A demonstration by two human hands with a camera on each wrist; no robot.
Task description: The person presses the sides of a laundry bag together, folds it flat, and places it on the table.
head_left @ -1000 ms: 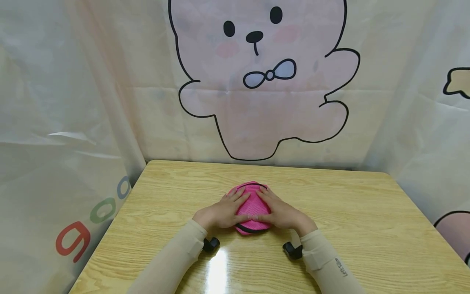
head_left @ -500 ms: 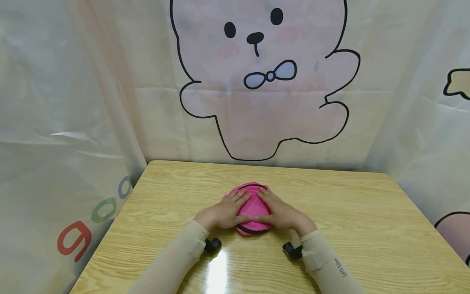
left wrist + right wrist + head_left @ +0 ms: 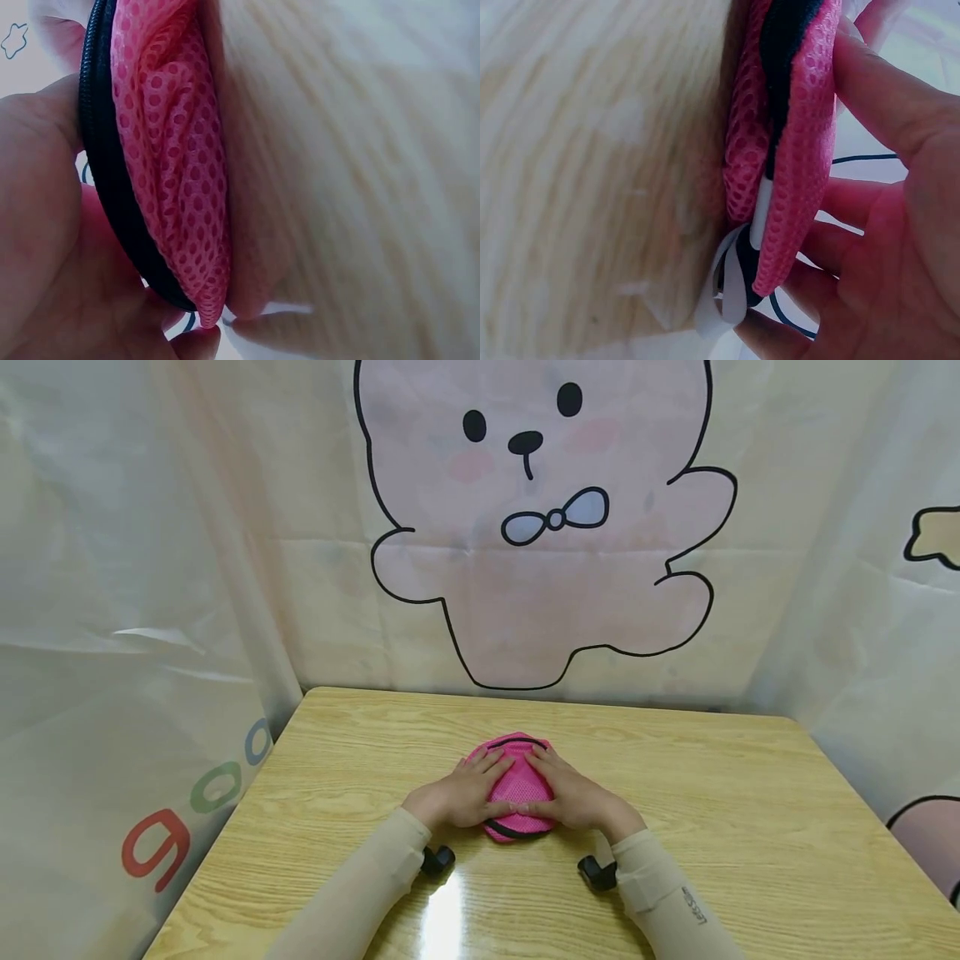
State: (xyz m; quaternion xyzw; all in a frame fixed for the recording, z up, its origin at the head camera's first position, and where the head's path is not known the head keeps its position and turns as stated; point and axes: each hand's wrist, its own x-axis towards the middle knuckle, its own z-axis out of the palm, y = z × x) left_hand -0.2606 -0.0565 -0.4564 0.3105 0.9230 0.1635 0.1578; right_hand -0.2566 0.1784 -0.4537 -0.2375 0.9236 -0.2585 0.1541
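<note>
A pink mesh zip pouch (image 3: 521, 785) with black edging lies on the wooden table, roughly in the middle. My left hand (image 3: 467, 793) rests on its left side, fingers spread and thumb pointing inward. On the other side my right hand (image 3: 573, 797) rests in the same way, and the two thumb tips meet near the pouch's front. In the left wrist view a black zipper (image 3: 112, 187) runs along the bulging mesh. The right wrist view shows a whitish loop (image 3: 729, 289) at the pouch's lower end. What the pouch contains cannot be seen.
The wooden tabletop (image 3: 375, 735) extends around the pouch. Behind it hangs a curtain (image 3: 315, 593) printed with a bear, with more curtains at left and right. Black wrist cameras, such as the right one (image 3: 597, 872), sit under both wrists, close to the table.
The head view has shifted very slightly, so the scene sits a little lower and to the right. The hands stay on the pouch, and the pouch keeps its place on the table.
</note>
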